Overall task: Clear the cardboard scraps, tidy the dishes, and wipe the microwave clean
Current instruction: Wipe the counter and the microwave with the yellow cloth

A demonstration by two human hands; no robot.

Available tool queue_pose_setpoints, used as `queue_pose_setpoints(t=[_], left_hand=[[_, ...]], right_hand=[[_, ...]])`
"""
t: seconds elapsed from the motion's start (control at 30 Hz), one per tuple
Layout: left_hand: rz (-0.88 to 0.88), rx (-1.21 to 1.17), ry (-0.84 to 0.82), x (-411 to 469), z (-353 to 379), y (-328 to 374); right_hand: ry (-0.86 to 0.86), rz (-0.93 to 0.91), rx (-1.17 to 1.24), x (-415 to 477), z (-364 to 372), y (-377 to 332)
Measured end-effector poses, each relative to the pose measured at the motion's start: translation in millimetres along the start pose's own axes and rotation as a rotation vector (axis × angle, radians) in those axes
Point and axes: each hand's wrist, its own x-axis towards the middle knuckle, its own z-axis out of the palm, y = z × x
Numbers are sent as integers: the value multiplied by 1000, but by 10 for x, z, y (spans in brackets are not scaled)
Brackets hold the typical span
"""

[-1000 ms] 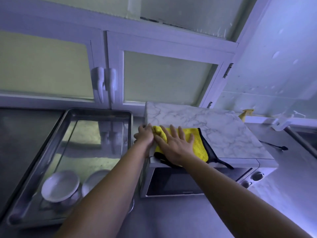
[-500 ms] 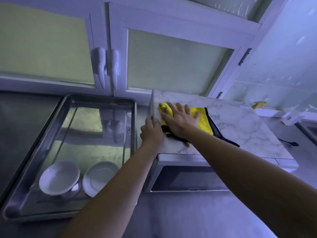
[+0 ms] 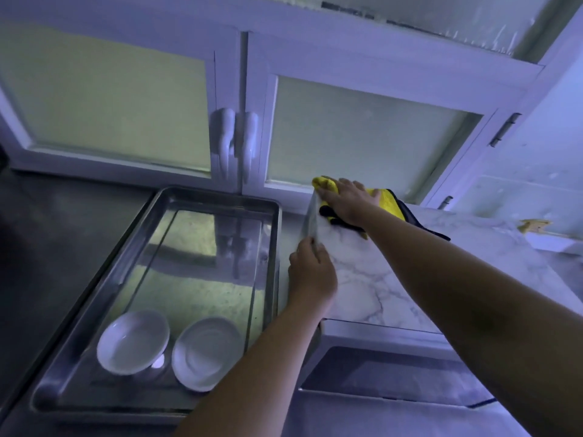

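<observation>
Since a second ago, my right grip (image 3: 348, 201) has pushed the yellow cloth (image 3: 392, 205) from the front edge of the microwave (image 3: 410, 279) up to the far left corner of its marble-patterned top, just below the frosted cabinet doors (image 3: 362, 137). That grip lies flat with fingers spread apart, pressing the black-edged cloth down so the whole palm drives the wipe. My left grip (image 3: 312, 272) is clamped on the microwave's left top edge, fingers curled over it, which I judge keeps the appliance from sliding as I push away from myself. The microwave's dark door (image 3: 394, 373) faces me, low in view, and looks not yet wiped. To the left, on the steel bench (image 3: 63, 234), sits a metal tray (image 3: 217, 197) with two white bowls (image 3: 132, 342) side by side at its near end, one touching the other; they seem already tidied there, clear of the wiping. No cardboard scraps show. I judge the wiping step is under way, with the right part of the top and the front left to do.
</observation>
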Motion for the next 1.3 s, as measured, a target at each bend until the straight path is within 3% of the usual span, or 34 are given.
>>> queue_pose_setpoints(t=[0.17, 0.33, 0.43, 0.5, 0.6, 0.73, 0.8, 0.9, 1.07, 1.3], left_hand=[[35, -38, 50, -39, -3, 40], [252, 189, 242, -154, -62, 133], [317, 160, 290, -224, -88, 172], [345, 45, 253, -242, -95, 146], [144, -268, 133, -150, -166, 116], [40, -141, -113, 28, -318, 120], [-10, -186, -236, 76, -317, 130], [-54, -300, -288, 44, -192, 62], [-91, -337, -201, -46, -51, -63], [51, 44, -60, -105, 2, -54]], right_hand=[[-35, -58, 16, -324, 20, -108], [-93, -104, -82, -837, 94, -178], [-134, -110, -95, -1161, 100, -202], [-152, -115, -78, -1402, 84, -180], [-153, -140, -42, -1776, 72, -128], [-148, -244, -36, -2261, 106, 47], [-149, -307, -35, -2410, 101, 152], [-170, -372, -20, -2408, 60, 255], [-188, -450, -1, -2031, 20, 490], [-178, -346, 10, -1029, -36, 780]])
